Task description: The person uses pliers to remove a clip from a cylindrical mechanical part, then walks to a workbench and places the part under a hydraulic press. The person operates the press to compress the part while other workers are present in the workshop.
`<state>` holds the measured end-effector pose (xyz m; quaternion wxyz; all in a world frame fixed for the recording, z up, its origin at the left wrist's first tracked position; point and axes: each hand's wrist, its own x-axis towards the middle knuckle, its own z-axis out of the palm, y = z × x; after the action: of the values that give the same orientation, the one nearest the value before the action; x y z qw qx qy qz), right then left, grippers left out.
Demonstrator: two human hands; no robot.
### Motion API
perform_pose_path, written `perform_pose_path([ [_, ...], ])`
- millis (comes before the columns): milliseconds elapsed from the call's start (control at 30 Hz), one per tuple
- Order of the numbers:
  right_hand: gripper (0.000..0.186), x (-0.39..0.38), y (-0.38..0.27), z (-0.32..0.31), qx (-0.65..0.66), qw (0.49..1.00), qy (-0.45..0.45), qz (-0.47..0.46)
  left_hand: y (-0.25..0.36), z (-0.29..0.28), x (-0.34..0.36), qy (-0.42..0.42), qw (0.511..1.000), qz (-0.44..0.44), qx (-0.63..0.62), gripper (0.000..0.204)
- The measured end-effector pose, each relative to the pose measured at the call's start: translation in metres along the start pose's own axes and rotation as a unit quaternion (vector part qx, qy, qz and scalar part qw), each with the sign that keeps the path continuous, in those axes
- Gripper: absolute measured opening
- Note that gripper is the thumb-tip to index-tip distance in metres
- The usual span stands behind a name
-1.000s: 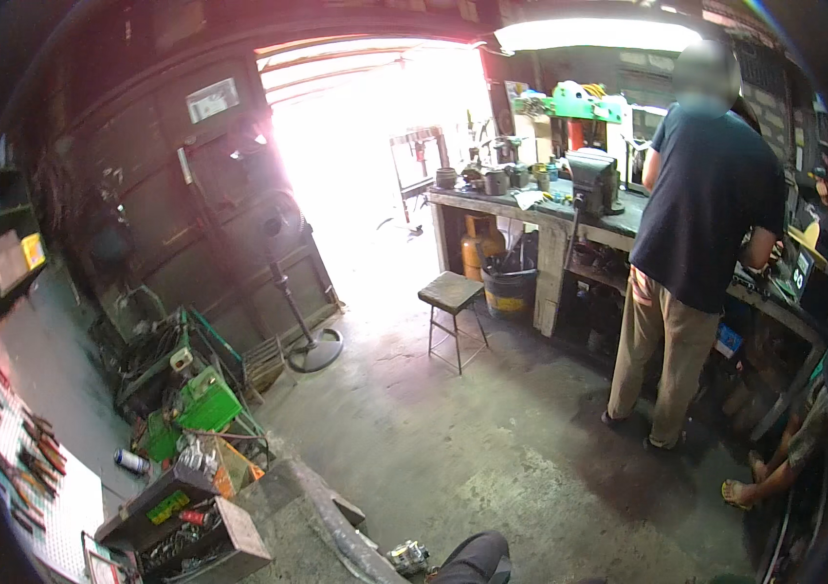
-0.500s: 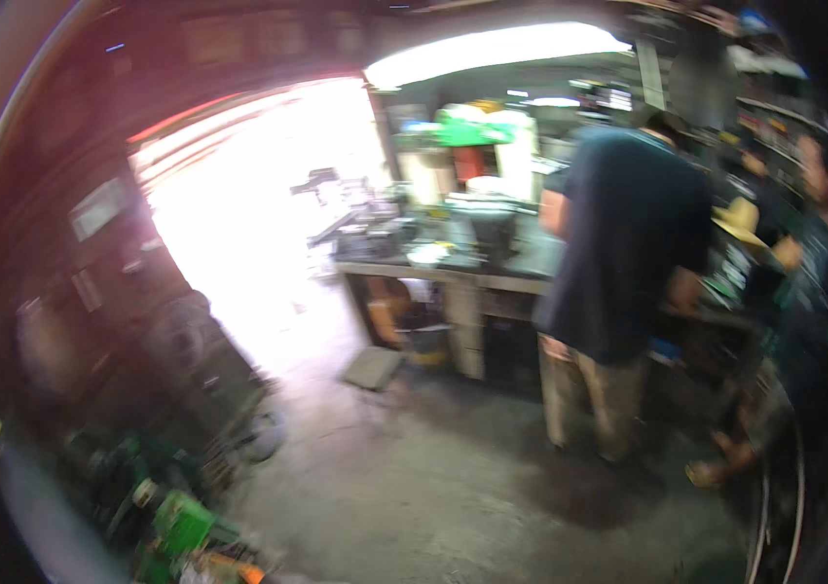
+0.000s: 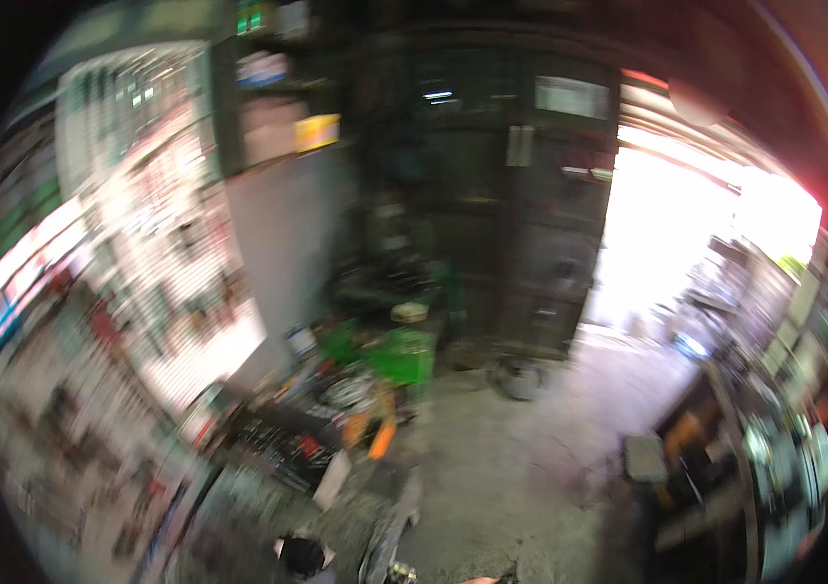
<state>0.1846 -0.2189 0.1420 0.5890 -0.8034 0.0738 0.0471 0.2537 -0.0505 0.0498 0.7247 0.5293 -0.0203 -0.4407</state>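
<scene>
A small patch of skin, apparently part of my right hand (image 3: 480, 580), shows at the bottom edge beside a dark item; its fingers cannot be made out. My left hand is not in view. Nearby, a workbench (image 3: 229, 516) at the lower left carries a black object (image 3: 302, 555), a dark box of parts (image 3: 282, 448) and blurred tools. A small metal part (image 3: 401, 574) sits low beside the bench.
Green machinery (image 3: 400, 355) stands by a dark door (image 3: 550, 214) with a fan base (image 3: 519, 380) before it. A tool pegboard (image 3: 170, 292) is left. A bright doorway (image 3: 672, 234), a stool (image 3: 644, 457) and the opposite workbench (image 3: 745, 477) are right.
My view has swung sharply left: the pegboard and left bench fill more of it, while the doorway has moved right and the other people are no longer visible.
</scene>
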Motion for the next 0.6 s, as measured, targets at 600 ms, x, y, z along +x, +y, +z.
perform_pose_path([
  [600, 0.015, 0.329, -0.160, -0.008, 0.055, 0.901, -0.386, -0.192, 0.000, -0.111, -0.017, 0.727, 0.653, 0.034, 0.211, 0.042],
])
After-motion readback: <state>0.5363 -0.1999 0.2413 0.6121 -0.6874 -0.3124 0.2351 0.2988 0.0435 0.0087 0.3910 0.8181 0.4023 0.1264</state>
